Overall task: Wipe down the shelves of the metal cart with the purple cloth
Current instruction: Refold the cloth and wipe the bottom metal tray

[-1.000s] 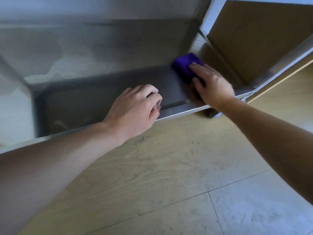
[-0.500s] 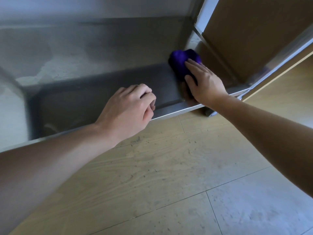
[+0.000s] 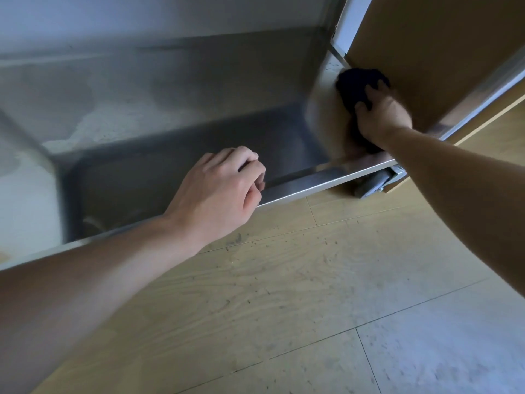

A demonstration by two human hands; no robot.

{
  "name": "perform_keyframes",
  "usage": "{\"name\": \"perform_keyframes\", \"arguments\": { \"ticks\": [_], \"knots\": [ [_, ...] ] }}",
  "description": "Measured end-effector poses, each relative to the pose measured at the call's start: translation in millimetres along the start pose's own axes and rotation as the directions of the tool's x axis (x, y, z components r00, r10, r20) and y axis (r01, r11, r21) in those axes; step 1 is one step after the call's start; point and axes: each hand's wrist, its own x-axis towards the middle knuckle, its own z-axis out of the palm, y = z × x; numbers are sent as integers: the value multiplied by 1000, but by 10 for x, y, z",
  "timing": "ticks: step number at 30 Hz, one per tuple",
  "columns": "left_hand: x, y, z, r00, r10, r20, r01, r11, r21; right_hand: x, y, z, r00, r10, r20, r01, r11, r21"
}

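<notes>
Purple cloth (image 3: 359, 86), at the right end of the shelf (image 3: 199, 143), is held in the fingers of my right hand (image 3: 382, 116); my left hand (image 3: 218, 191), fingers curled, grips the front rim (image 3: 312, 180).

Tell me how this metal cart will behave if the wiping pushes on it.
The cart will probably roll: a caster shows under its front corner, on smooth floor. The left hand gripping the front rim likely steadies it. Its sheet metal looks stiff, unlikely to flex under the cloth.

Dim daylight, shadowed shelf (image 3: 199, 137), glare on its rim (image 3: 326, 177), edges seemingly bowed
</notes>
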Motion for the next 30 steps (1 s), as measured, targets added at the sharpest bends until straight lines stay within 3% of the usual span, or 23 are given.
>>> {"name": "perform_keyframes", "arguments": {
  "ticks": [3, 6, 9, 16, 23, 30],
  "knots": [
    [-9, -7, 3, 1000, -7, 1, 7, 1000, -4, -200, -307, 81, 988, -152, -13, 153, 985, 84],
    [-13, 5, -6, 1000, -17, -8, 17, 1000, -8, -551, -542, 120, 927, -375, -31, 375, 918, 130],
    [-14, 2, -22, 1000, -21, -8, 21, 1000, -10, -876, -627, 71, 873, -488, -21, 483, 855, 188],
    [-40, 42, -89, 1000, 15, 20, -17, 997, 81, -1136, -664, -201, 902, -394, 177, 372, 917, 144],
    [-256, -37, -427, 984, 11, 178, -41, 985, 165, -1229, -961, -142, 917, -387, 98, 387, 922, 18],
    [-784, -409, -764, 971, -157, 180, 119, 971, 205, -1427, -1686, 13, 873, -473, 120, 473, 881, 29]
  ]
}}
